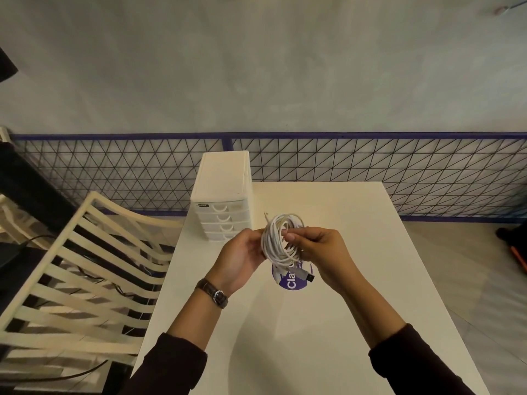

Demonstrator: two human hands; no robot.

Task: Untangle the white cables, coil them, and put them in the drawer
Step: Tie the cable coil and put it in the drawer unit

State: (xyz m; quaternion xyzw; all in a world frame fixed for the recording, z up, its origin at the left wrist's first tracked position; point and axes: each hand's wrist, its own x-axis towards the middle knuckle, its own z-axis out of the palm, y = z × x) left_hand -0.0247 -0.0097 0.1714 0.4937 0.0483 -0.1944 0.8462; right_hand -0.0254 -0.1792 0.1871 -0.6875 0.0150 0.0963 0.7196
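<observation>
A coil of white cables hangs in the air above the white table. My left hand grips its left side, and my right hand holds its right side, thumb pressed on the loops. One thin end sticks up at the top left. A plug end with a dark USB connector dangles below the coil. The small white drawer unit stands at the table's far left corner, just beyond my left hand, all its drawers closed.
A round purple sticker lies on the table under the coil. A cream slatted chair stands left of the table. A wire mesh fence with a blue frame runs behind the table.
</observation>
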